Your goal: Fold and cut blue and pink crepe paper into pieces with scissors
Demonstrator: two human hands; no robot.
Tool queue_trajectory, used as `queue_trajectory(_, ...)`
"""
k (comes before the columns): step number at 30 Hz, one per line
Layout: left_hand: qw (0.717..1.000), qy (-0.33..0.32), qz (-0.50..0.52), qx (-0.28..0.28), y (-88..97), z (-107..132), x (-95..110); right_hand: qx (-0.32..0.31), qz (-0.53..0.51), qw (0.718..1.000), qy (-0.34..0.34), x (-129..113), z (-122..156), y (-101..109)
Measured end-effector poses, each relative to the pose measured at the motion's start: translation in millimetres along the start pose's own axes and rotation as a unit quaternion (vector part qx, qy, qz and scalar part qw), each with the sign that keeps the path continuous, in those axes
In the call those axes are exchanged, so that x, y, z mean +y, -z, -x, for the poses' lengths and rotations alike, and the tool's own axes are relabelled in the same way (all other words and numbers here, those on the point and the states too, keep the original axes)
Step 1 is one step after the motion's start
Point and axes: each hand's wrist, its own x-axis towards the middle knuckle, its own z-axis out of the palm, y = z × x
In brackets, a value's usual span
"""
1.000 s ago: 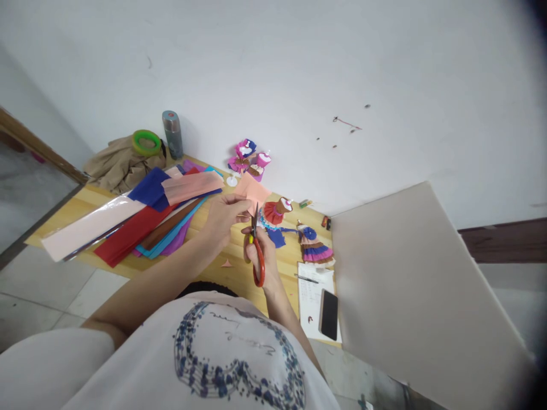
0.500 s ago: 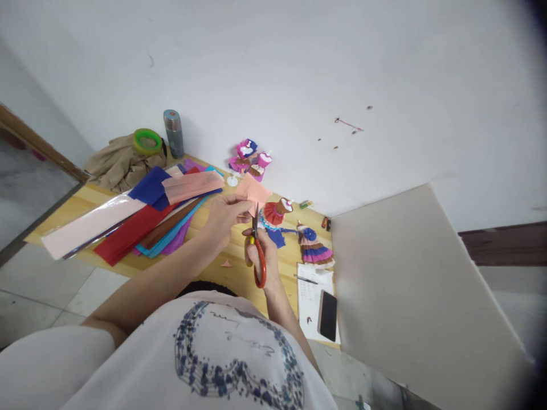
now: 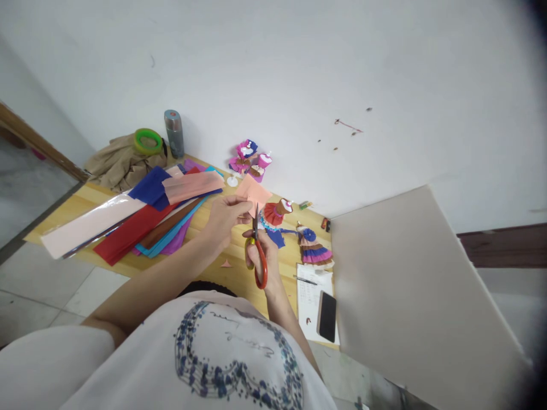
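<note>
In the head view, my left hand [image 3: 227, 219] pinches a piece of peach crepe paper [image 3: 255, 193] between thumb and fingers. My right hand [image 3: 265, 247] is closed round the handles of red-and-yellow scissors [image 3: 261, 267]. Their blades point away from me and meet the paper's lower edge beside my left fingertips. Just right of the paper stands a small dress form in a red and brown ruffled dress [image 3: 276, 213]. A dark blue paper strip [image 3: 277, 236] lies beyond my right hand, and a small peach scrap [image 3: 226, 263] rests on the wood nearer me.
Coloured crepe paper sheets [image 3: 158, 210] cover the table's left. Behind them are a flask [image 3: 174, 134] and a green tape roll [image 3: 147, 142] on brown cloth. Small ruffled figures [image 3: 248, 159] stand by the wall. At right are a tiered dress [image 3: 315, 247], a phone [image 3: 327, 316] and an upright board [image 3: 410, 296].
Both hands keep their places, with the paper and scissors still held. The scissors' handles have spread slightly apart; little else differs.
</note>
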Motion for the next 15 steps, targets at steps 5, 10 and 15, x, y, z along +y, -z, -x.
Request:
queue_trajectory(5,1.0,-0.003,-0.012,-0.006,0.5,0.2,0.2,-0.012,0.014,1.0,0.009,2.6,-0.4,2.0)
queue_trajectory(10,1.0,-0.006,-0.014,0.004,0.9,0.2,-0.2,-0.024,0.022,0.999,0.025,5.0,-0.7,3.3)
queue_trajectory(15,1.0,-0.016,-0.017,0.006,-0.1,1.1,-0.3,-0.017,0.026,0.999,0.021,3.2,-1.2,1.7)
